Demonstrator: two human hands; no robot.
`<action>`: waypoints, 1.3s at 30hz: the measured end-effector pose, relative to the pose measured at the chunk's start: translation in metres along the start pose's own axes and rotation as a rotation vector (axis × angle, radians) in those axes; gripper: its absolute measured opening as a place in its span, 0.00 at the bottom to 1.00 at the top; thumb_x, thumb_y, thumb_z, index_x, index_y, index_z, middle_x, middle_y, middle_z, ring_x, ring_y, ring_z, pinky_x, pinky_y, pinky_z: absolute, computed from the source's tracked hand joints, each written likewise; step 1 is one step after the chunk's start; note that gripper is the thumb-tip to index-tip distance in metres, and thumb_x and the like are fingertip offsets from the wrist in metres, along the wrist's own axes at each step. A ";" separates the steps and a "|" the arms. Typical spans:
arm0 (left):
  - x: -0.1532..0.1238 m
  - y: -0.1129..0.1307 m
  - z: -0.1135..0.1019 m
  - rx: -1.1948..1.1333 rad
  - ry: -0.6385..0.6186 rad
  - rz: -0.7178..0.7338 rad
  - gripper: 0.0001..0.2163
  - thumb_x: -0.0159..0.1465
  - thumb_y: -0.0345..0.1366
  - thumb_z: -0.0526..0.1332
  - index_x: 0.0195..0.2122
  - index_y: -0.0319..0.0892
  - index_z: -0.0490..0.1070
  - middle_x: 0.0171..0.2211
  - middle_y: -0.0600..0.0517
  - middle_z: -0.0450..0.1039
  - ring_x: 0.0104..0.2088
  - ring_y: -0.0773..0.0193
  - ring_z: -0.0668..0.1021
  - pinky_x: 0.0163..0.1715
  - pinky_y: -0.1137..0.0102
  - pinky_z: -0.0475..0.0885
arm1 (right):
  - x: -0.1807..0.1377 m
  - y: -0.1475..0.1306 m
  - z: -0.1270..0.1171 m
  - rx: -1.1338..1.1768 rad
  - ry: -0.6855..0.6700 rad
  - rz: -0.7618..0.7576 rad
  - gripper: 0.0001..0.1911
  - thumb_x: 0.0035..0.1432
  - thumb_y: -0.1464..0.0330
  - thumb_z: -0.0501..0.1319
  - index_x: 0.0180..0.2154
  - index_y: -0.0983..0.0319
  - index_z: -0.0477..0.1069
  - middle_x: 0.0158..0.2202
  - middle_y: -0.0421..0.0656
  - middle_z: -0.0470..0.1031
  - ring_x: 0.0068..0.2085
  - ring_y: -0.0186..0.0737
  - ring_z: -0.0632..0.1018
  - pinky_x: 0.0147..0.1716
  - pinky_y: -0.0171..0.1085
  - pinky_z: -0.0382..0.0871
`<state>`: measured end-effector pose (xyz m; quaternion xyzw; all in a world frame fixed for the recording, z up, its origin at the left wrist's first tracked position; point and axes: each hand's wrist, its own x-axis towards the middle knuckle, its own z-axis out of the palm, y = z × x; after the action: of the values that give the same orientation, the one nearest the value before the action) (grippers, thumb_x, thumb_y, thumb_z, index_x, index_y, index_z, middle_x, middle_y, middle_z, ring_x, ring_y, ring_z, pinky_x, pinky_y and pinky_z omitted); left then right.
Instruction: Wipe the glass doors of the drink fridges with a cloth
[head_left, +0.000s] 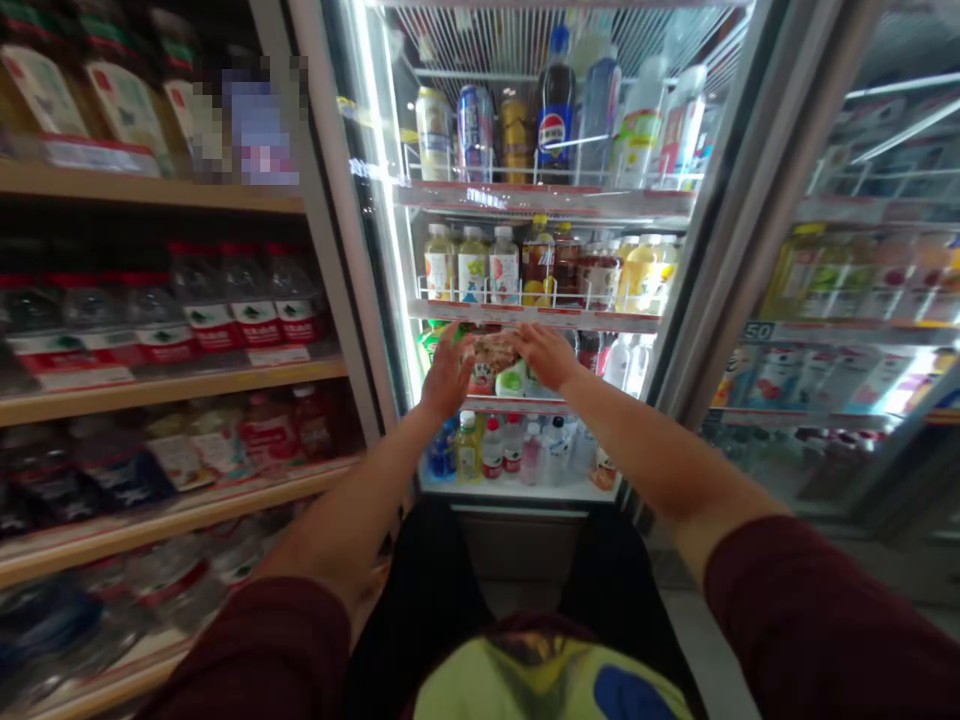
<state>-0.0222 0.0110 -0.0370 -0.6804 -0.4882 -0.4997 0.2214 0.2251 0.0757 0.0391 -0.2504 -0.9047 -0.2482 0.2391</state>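
Note:
Both of my hands reach into a lit drinks cooler, in front of its third shelf. Between them is a brownish, shiny package (495, 348), too blurred to name more exactly. My left hand (448, 375) is at its left side, fingers upward and curved against it. From the right, my right hand (546, 352) has its bent fingers on the package's edge. Just below stands a green-and-white container (511, 380), partly covered by my right hand. A green pack (430, 340) shows left of my left hand.
Above the hands runs a shelf edge (532, 318) with a wire guard and juice bottles (504, 265). Small bottles (492, 448) line the bottom shelf. Wooden shelves (180, 390) with bottles stand at left; a metal door frame (757, 260) rises at right.

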 end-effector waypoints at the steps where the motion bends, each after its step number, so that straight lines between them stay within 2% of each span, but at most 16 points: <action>1: -0.004 -0.007 -0.007 0.060 0.002 -0.037 0.29 0.81 0.58 0.47 0.69 0.44 0.73 0.79 0.40 0.63 0.82 0.48 0.60 0.82 0.46 0.57 | 0.001 0.006 -0.004 -0.020 0.002 0.004 0.31 0.75 0.78 0.51 0.74 0.64 0.71 0.73 0.58 0.73 0.68 0.56 0.77 0.68 0.52 0.74; 3: -0.011 -0.015 -0.019 0.184 -0.032 -0.141 0.28 0.79 0.54 0.55 0.74 0.46 0.70 0.82 0.41 0.56 0.84 0.45 0.54 0.82 0.43 0.54 | 0.004 0.021 -0.012 -0.050 0.056 0.051 0.33 0.75 0.78 0.51 0.76 0.62 0.69 0.75 0.56 0.71 0.68 0.56 0.78 0.65 0.51 0.77; 6: -0.016 -0.014 -0.027 0.380 -0.211 -0.305 0.37 0.74 0.50 0.66 0.82 0.49 0.61 0.86 0.41 0.43 0.85 0.34 0.43 0.80 0.34 0.53 | 0.009 0.037 -0.017 -0.069 0.202 0.116 0.37 0.76 0.79 0.49 0.80 0.55 0.61 0.79 0.53 0.66 0.70 0.57 0.76 0.63 0.52 0.80; 8: -0.018 -0.004 -0.028 0.493 -0.353 -0.356 0.44 0.72 0.50 0.70 0.84 0.49 0.53 0.86 0.40 0.36 0.84 0.27 0.38 0.77 0.28 0.54 | 0.007 0.041 -0.013 -0.069 0.221 0.065 0.37 0.76 0.79 0.48 0.80 0.56 0.61 0.80 0.53 0.64 0.75 0.58 0.72 0.66 0.54 0.78; 10: -0.017 0.007 -0.026 0.571 -0.428 -0.364 0.49 0.70 0.50 0.73 0.85 0.50 0.46 0.86 0.39 0.31 0.83 0.25 0.37 0.75 0.26 0.55 | 0.001 0.040 -0.005 -0.061 0.182 -0.014 0.35 0.76 0.78 0.50 0.79 0.61 0.64 0.80 0.57 0.63 0.79 0.60 0.66 0.71 0.57 0.74; 13: -0.013 0.021 -0.022 0.655 -0.438 -0.346 0.53 0.70 0.48 0.74 0.85 0.54 0.39 0.86 0.39 0.26 0.83 0.25 0.36 0.76 0.26 0.53 | -0.004 0.039 0.004 -0.046 0.131 -0.078 0.33 0.75 0.74 0.56 0.78 0.65 0.65 0.80 0.60 0.63 0.80 0.63 0.64 0.74 0.60 0.70; 16: -0.006 0.030 -0.016 0.698 -0.472 -0.307 0.55 0.69 0.49 0.75 0.84 0.59 0.35 0.85 0.43 0.22 0.83 0.27 0.34 0.75 0.24 0.51 | -0.002 0.050 0.004 -0.050 0.135 -0.097 0.36 0.73 0.77 0.55 0.79 0.59 0.64 0.80 0.53 0.64 0.76 0.60 0.70 0.71 0.58 0.74; 18: -0.001 0.033 -0.014 0.709 -0.513 -0.305 0.55 0.69 0.49 0.74 0.84 0.60 0.32 0.85 0.44 0.20 0.83 0.27 0.35 0.75 0.23 0.52 | -0.001 0.059 0.002 -0.055 0.209 -0.027 0.36 0.74 0.78 0.52 0.79 0.58 0.65 0.81 0.51 0.63 0.74 0.60 0.73 0.71 0.59 0.74; 21: 0.002 0.036 -0.012 0.726 -0.542 -0.319 0.56 0.69 0.49 0.75 0.84 0.60 0.32 0.84 0.43 0.17 0.83 0.25 0.36 0.74 0.23 0.54 | -0.005 0.067 0.005 -0.065 0.340 0.144 0.33 0.76 0.77 0.50 0.77 0.62 0.67 0.80 0.54 0.64 0.72 0.62 0.75 0.72 0.62 0.73; 23: 0.002 0.037 -0.012 0.733 -0.542 -0.317 0.56 0.68 0.48 0.76 0.84 0.59 0.33 0.84 0.43 0.17 0.83 0.26 0.36 0.75 0.24 0.54 | -0.012 0.068 0.008 -0.071 0.295 0.088 0.31 0.76 0.77 0.51 0.75 0.63 0.70 0.77 0.53 0.70 0.70 0.61 0.76 0.71 0.61 0.74; 26: 0.001 0.038 -0.012 0.739 -0.545 -0.315 0.55 0.69 0.45 0.76 0.84 0.61 0.34 0.84 0.44 0.18 0.83 0.27 0.36 0.76 0.26 0.53 | -0.018 0.073 0.008 -0.068 0.161 -0.128 0.30 0.74 0.78 0.53 0.71 0.61 0.76 0.71 0.49 0.78 0.70 0.58 0.77 0.69 0.56 0.77; 28: 0.000 0.037 -0.011 0.750 -0.544 -0.317 0.56 0.69 0.45 0.76 0.83 0.61 0.33 0.84 0.44 0.19 0.83 0.27 0.36 0.76 0.26 0.53 | -0.015 0.080 0.002 -0.067 0.218 -0.098 0.32 0.74 0.79 0.52 0.74 0.60 0.73 0.73 0.50 0.76 0.70 0.57 0.77 0.69 0.57 0.77; 31: 0.000 0.037 -0.010 0.769 -0.544 -0.309 0.56 0.69 0.46 0.75 0.83 0.62 0.31 0.84 0.44 0.20 0.83 0.27 0.35 0.75 0.25 0.55 | -0.009 0.086 -0.004 -0.070 0.383 0.093 0.36 0.75 0.78 0.49 0.80 0.63 0.60 0.78 0.56 0.67 0.73 0.61 0.73 0.71 0.64 0.73; 32: 0.000 0.037 -0.010 0.774 -0.544 -0.307 0.56 0.69 0.47 0.75 0.83 0.62 0.31 0.84 0.44 0.20 0.83 0.27 0.35 0.75 0.25 0.56 | -0.009 0.085 -0.004 -0.073 0.392 0.120 0.36 0.75 0.77 0.49 0.80 0.65 0.59 0.79 0.58 0.65 0.74 0.63 0.72 0.71 0.64 0.72; 36: -0.001 0.037 -0.009 0.774 -0.533 -0.308 0.57 0.69 0.47 0.76 0.84 0.61 0.31 0.84 0.43 0.18 0.83 0.27 0.35 0.75 0.25 0.55 | -0.013 0.075 0.000 -0.061 0.215 -0.046 0.30 0.76 0.76 0.52 0.73 0.62 0.73 0.73 0.54 0.75 0.72 0.58 0.75 0.72 0.56 0.74; 39: -0.002 0.036 -0.007 0.749 -0.513 -0.307 0.57 0.68 0.45 0.77 0.84 0.62 0.33 0.85 0.44 0.19 0.83 0.26 0.37 0.75 0.24 0.54 | -0.007 0.081 -0.009 -0.039 0.154 -0.073 0.35 0.73 0.79 0.53 0.76 0.58 0.69 0.74 0.51 0.73 0.71 0.56 0.76 0.72 0.57 0.74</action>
<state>0.0058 -0.0109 -0.0296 -0.5751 -0.7684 -0.1323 0.2475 0.2796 0.1284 0.0686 -0.2023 -0.8871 -0.2930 0.2938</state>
